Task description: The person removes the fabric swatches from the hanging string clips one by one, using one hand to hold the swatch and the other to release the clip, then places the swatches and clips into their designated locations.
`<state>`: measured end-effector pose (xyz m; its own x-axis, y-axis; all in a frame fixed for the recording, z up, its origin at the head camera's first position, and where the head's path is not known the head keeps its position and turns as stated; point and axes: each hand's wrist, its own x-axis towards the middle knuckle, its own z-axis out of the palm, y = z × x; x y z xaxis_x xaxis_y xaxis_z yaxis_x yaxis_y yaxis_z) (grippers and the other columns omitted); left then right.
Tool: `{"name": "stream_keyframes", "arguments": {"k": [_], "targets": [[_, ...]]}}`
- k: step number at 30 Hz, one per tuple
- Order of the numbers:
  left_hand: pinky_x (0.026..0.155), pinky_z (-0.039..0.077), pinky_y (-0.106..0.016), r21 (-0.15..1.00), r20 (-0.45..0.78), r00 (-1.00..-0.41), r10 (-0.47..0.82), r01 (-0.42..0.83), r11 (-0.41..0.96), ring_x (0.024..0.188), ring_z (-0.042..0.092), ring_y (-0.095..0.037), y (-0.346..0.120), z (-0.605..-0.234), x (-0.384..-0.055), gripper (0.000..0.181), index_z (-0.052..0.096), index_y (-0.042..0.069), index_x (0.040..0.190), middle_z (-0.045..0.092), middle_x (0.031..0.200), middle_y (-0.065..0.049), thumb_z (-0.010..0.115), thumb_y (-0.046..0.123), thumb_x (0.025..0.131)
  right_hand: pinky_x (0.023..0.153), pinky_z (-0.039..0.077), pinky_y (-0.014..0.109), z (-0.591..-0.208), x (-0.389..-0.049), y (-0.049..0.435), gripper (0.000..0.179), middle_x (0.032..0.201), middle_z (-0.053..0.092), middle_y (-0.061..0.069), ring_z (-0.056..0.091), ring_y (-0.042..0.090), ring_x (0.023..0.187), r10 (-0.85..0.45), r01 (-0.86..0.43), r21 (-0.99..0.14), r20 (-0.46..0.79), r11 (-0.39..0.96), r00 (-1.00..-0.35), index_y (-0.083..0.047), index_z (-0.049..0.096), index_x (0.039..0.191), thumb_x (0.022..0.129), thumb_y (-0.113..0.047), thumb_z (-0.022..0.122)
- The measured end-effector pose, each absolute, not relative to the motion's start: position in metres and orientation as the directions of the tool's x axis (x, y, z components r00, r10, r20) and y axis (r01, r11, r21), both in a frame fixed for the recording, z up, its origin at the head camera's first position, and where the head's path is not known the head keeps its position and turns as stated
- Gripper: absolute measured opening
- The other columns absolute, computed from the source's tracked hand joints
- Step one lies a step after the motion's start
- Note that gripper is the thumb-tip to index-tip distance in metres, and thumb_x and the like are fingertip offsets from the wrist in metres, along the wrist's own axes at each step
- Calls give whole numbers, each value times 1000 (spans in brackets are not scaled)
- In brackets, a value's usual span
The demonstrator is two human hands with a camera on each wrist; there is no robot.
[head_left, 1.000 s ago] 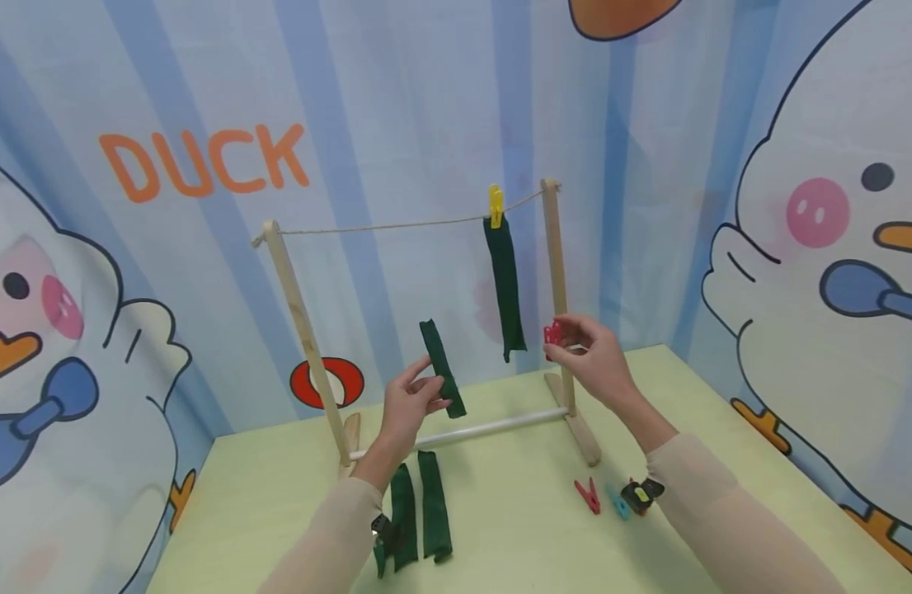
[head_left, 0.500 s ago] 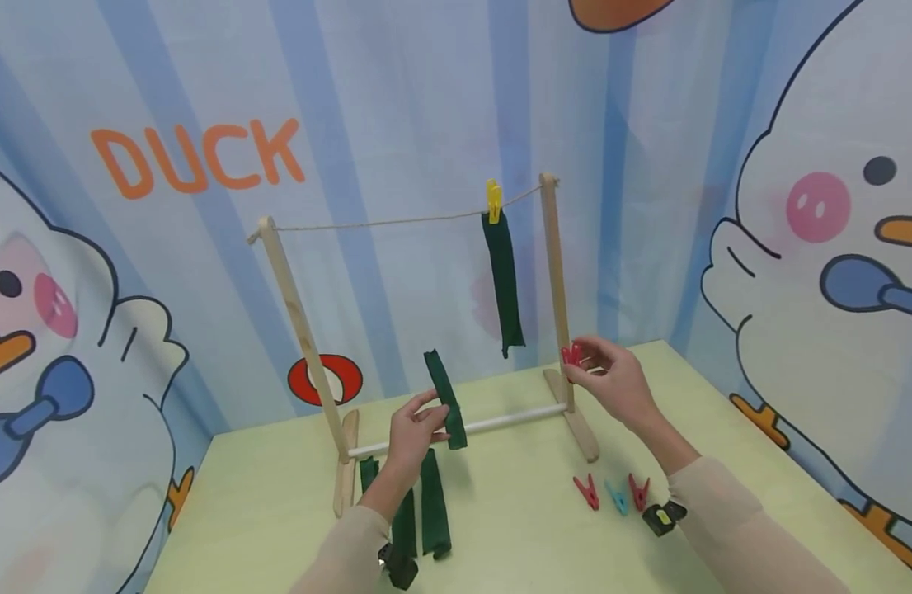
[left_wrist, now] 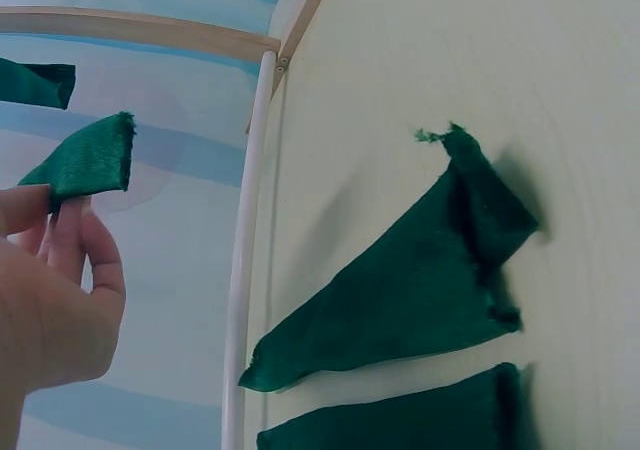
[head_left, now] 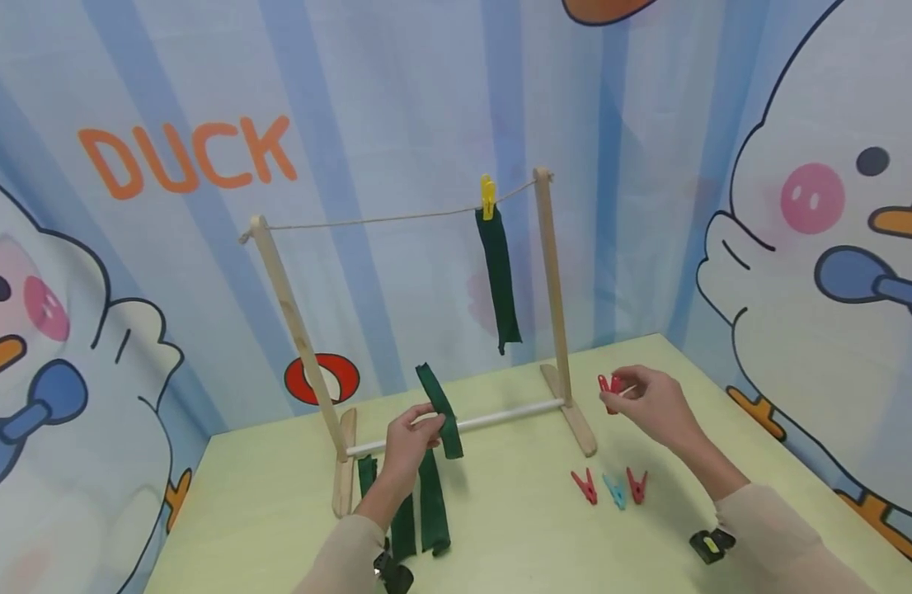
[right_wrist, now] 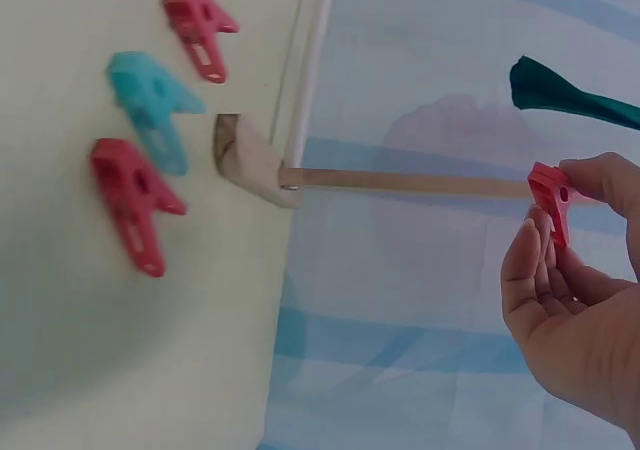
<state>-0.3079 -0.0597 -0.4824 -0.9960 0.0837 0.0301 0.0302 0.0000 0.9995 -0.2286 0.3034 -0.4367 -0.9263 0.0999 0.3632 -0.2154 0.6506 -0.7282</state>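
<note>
My left hand [head_left: 410, 445] pinches a dark green cloth strip [head_left: 441, 412] near its middle, held above the table in front of the rack's white bar; the left wrist view shows this held strip [left_wrist: 95, 157] at the fingertips. Off to the right, my right hand [head_left: 656, 404] pinches a red clothespin [head_left: 610, 393] between thumb and fingers, also visible as a red clothespin [right_wrist: 551, 200] in the right wrist view. A yellow clothespin [head_left: 488, 198] fastens another green strip [head_left: 499, 280] to the rope, where it hangs straight down.
The wooden rack [head_left: 296, 330] has a rope [head_left: 374, 219] between its posts and a white bar [head_left: 508, 413] low down. More green strips [head_left: 432, 511] lie on the table [head_left: 530, 528] by my left forearm. Two red clothespins [head_left: 585, 487] and a blue clothespin [head_left: 615, 492] lie at right.
My left hand has lowered with the green strip. My right hand has moved right and down with the red clothespin, away from the rack's right post.
</note>
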Motion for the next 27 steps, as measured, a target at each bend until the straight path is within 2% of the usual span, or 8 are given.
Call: {"name": "stream_keyframes", "arguments": {"k": [4,9,13,17,21,23,27], "targets": [[82,57,-39,1000,23,-993,117,25,14,72,65,-12,-62,-489,-304,33,63,-4,124,75,95,-7,67,13,97,65,54,35,-449,-223,310,50,99,69,15,67,26,84,87,-168,-711,308,683,-948,8,61,124,92,-28,74],[75,59,-36,1000,-6,-985,173,-7,-4,70,66,-12,-62,-496,-301,34,60,-6,127,74,92,-8,65,10,98,66,54,37,-459,-216,316,49,95,67,13,65,26,84,66,-109,-674,229,730,-971,11,62,119,91,-28,73],[74,59,-34,1000,-25,-982,188,-21,23,69,64,-11,-61,-502,-296,38,59,-5,131,74,98,-8,66,14,98,67,54,39,-469,-212,325,45,95,67,14,63,27,85,66,-51,-647,156,761,-986,12,64,112,90,-26,74],[73,59,-34,997,-34,-978,204,-21,69,67,63,-10,-61,-506,-291,37,60,-6,129,74,95,-7,66,13,97,61,54,37,-478,-208,333,44,94,66,18,63,23,75,87,9,-639,91,769,-992,15,63,108,89,-23,73],[72,59,-35,993,-48,-975,218,-23,113,65,64,-11,-62,-512,-289,35,61,-8,126,74,89,-8,66,9,96,55,51,34,-485,-204,339,44,85,67,15,62,19,63,100,57,-628,33,776,-994,18,61,108,88,-21,71],[72,59,-36,990,-59,-972,228,-28,138,66,65,-11,-63,-515,-288,35,61,-9,126,74,91,-10,66,8,95,54,50,33,-489,-202,340,40,77,67,10,61,18,59,103,75,-618,10,783,-995,17,62,104,88,-19,70],[73,59,-36,983,-89,-965,249,-44,179,69,66,-13,-63,-521,-286,35,60,-8,126,74,96,-12,66,8,96,50,45,29,-494,-196,342,23,59,60,3,53,14,52,117,124,-607,-52,785,-992,6,66,79,87,-15,69]]}}
